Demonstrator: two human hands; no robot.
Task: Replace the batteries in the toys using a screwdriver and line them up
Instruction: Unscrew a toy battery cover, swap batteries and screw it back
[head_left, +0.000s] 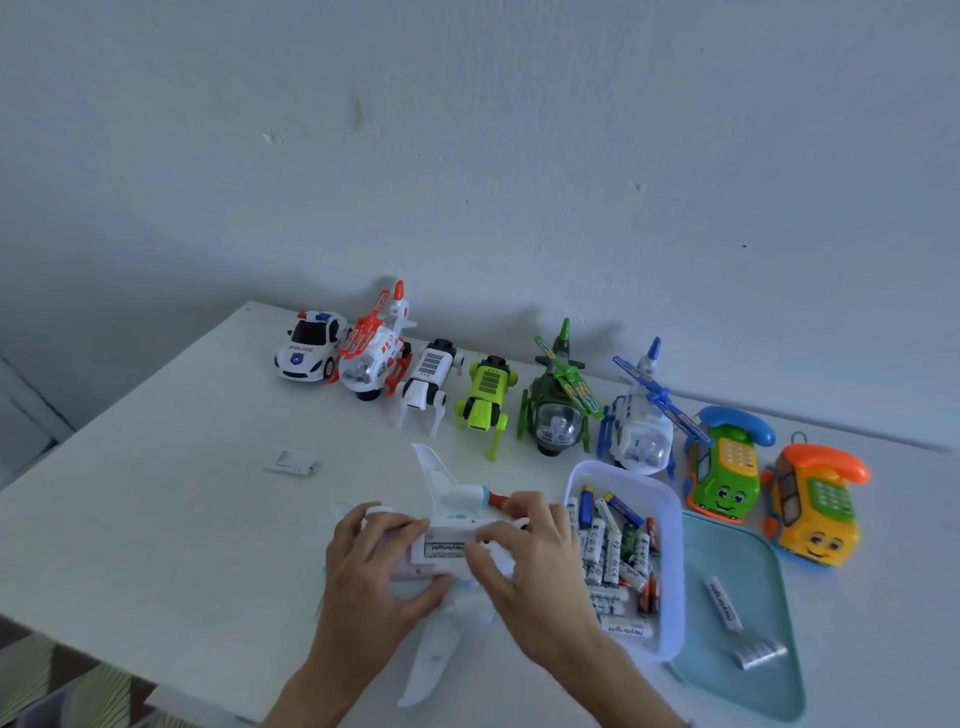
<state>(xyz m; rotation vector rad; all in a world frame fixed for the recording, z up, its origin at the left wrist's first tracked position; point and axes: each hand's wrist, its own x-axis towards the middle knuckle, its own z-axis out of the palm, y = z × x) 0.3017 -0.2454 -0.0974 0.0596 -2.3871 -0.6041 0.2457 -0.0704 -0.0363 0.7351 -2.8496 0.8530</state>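
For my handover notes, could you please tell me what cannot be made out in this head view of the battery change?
- Toy plane: its open battery bay is largely covered by the left hand and right hand.
- Screwdriver: only its red handle shows; the right hand hides the tip.
- Batteries in the white tub: labels too small and blurred.
- Teal tray: the metal piece on it is unclear.

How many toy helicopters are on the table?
3, all in the back row: an orange-and-white helicopter beside the police car, a dark green helicopter in the middle, and a blue-and-white helicopter next to the green phone toy.
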